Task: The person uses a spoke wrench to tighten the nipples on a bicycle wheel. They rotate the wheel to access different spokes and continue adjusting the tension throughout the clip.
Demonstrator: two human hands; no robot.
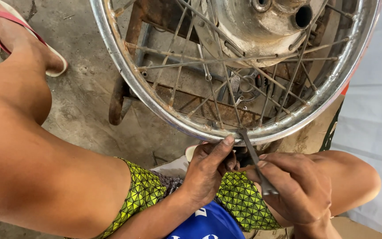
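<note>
Tool [255, 161] in right hand [295, 188], touching rim [208, 130].

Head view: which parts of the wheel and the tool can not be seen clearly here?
- Wheel rim: top cut off by the upper edge.
- Hub: upper part cut off too.
- Thin metal tool: handle end hidden inside the right hand.
- Tool tip at the rim: too small to tell its shape.
- Left hand: palm faces away.

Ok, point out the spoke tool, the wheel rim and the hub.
spoke tool [256, 163], head view, on the flat metal shaft above the right hand.
wheel rim [124, 73], head view, on the chrome band at its left side.
hub [248, 26], head view, on the grey drum's face.
</note>
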